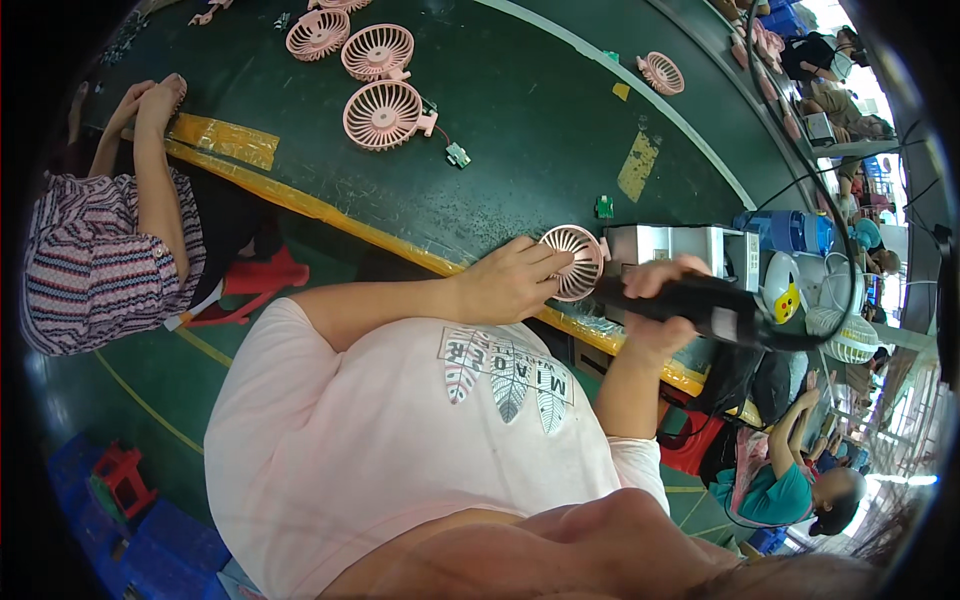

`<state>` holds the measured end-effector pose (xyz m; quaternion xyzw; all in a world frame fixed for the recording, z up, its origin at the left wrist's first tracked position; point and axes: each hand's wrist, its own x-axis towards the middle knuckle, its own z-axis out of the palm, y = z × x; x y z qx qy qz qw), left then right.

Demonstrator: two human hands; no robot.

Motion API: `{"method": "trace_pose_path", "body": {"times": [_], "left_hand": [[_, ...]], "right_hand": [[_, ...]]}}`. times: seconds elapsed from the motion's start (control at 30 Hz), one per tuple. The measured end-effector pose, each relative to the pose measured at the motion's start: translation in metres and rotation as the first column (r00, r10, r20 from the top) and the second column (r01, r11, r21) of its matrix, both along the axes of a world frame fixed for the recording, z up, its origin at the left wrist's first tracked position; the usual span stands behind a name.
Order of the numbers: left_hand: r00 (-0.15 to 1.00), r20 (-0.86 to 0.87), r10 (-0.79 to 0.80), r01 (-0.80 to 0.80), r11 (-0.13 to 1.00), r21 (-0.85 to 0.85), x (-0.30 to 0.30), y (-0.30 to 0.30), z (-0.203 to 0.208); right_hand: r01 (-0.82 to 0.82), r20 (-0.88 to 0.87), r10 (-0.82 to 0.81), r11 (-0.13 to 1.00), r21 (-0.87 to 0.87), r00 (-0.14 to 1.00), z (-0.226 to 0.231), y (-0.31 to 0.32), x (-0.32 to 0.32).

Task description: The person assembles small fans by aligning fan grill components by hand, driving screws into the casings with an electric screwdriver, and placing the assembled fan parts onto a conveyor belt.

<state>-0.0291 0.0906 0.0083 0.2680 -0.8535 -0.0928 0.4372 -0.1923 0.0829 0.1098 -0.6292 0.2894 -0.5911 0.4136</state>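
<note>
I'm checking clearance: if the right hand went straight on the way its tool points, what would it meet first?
Most likely the pink fan frame in the left hand, ahead of the black tool in the right hand; depth is unclear.

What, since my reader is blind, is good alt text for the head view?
The left hand holds a round pink plastic fan part near the edge of a dark green worktable; the right hand points a black cylindrical tool toward it. More pink fan parts lie beyond.
</note>
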Motion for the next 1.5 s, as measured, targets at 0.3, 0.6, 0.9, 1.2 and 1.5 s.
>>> {"method": "trace_pose_path", "body": {"times": [0.3,0.6,0.9,1.2,1.5], "left_hand": [[1.0,0.029,0.006,-0.005,0.999,-0.036,0.004,0.008,-0.004],[0.997,0.058,0.048,-0.037,0.984,-0.175,0.002,0.007,-0.008],[0.997,0.05,0.059,-0.049,0.984,-0.173,0.003,0.008,-0.013],[0.999,-0.003,0.036,-0.036,0.991,-0.133,0.002,0.002,-0.016],[0.981,-0.061,0.184,-0.158,0.942,0.297,0.034,-0.053,0.021]], "right_hand": [[0.155,0.034,-0.151,0.967,-0.201,0.988,0.034,0.002,-0.034],[0.079,0.136,-0.06,0.987,-0.142,0.989,0.008,-0.006,0.002],[-0.082,0.16,0.085,0.996,-0.024,0.983,-0.011,-0.015,0.034],[-0.198,0.141,0.185,0.977,0.082,0.973,-0.015,-0.025,0.04],[0.123,0.036,-0.122,0.992,-0.033,0.992,0.013,-0.011,0.03]]}}
